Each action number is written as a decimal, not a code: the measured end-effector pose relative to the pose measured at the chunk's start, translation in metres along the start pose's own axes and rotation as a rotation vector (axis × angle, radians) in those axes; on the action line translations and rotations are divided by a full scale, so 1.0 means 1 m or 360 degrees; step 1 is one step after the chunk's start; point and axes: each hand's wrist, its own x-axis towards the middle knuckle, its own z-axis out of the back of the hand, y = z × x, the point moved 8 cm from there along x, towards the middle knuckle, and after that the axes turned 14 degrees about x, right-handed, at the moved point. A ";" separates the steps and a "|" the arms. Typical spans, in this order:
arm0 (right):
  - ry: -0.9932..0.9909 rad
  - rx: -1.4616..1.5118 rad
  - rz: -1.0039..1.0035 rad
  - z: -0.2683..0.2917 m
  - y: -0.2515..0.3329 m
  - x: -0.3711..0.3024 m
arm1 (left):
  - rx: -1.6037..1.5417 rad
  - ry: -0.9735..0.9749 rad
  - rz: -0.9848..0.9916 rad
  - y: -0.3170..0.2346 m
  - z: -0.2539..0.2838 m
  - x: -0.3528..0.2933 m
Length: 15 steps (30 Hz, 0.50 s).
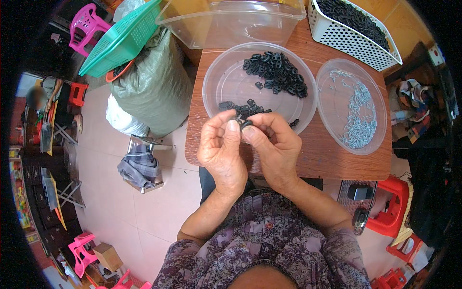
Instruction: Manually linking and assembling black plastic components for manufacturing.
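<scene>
My left hand [224, 153] and right hand [275, 153] meet fingertip to fingertip over the near rim of a clear round tub [212, 77]. Between my right thumb and fingers is a small black rounded piece [246, 124]. My left thumb and index finger pinch a tiny silvery bit [239, 117] against it; its exact shape is too small to tell. Inside the tub lies a large pile of black oval pieces [279, 73] at the far right. A smaller heap of black pieces [248, 107] sits just beyond my fingers, partly hidden by them.
Right of the tub, a shallow clear tray [332, 123] holds many silvery screw-like pins [358, 115]. A white perforated basket [337, 42] of black pieces and a clear bin [226, 31] stand at the back. Left of the wooden table [308, 164] are a bulging sack [156, 91] and green basket [120, 41].
</scene>
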 end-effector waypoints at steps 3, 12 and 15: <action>-0.0143 0.0153 -0.0070 0.005 -0.003 0.000 | 0.0031 0.0026 0.0003 -0.002 0.000 0.000; 0.0115 0.0536 -0.0398 0.001 0.014 0.017 | 0.0202 0.0196 -0.0020 -0.008 0.004 0.001; 0.0199 0.0633 -0.0529 0.002 0.009 0.020 | 0.0252 0.0227 -0.0002 -0.009 0.004 -0.001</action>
